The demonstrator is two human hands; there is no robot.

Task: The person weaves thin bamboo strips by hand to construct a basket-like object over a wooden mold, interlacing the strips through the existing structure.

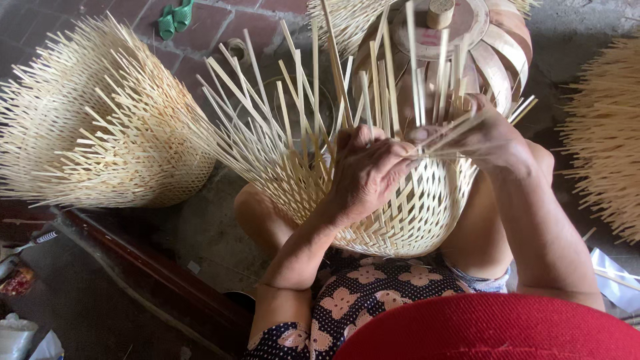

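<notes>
item one: a half-woven bamboo basket (407, 207), pale lattice, sat at the centre of the frame between the knees, its loose strips (293, 100) fanning up toward the upper middle. our left hand (367, 170) lay on the basket's upper wall at centre, fingers curled narrow and pressed over the weave, thumb tucked among the upright strips. our right hand (483, 137), just right of centre, was pinched closed on a small bundle of strips (447, 130) that ran leftward to meet the left fingertips; the two hands were nearly touching. item two: a rounded wooden form (497, 40) with a short peg, upper right of centre, behind the basket. item three: a finished-looking bristly basket (100, 127) lay on its side at upper left. item four: another spiky woven piece (607, 133) at the right edge. item five: a pair of green sandals (175, 18) on the brick floor (220, 23) at top left. item six: a dark wooden beam (140, 260) ran across the lower left.
</notes>
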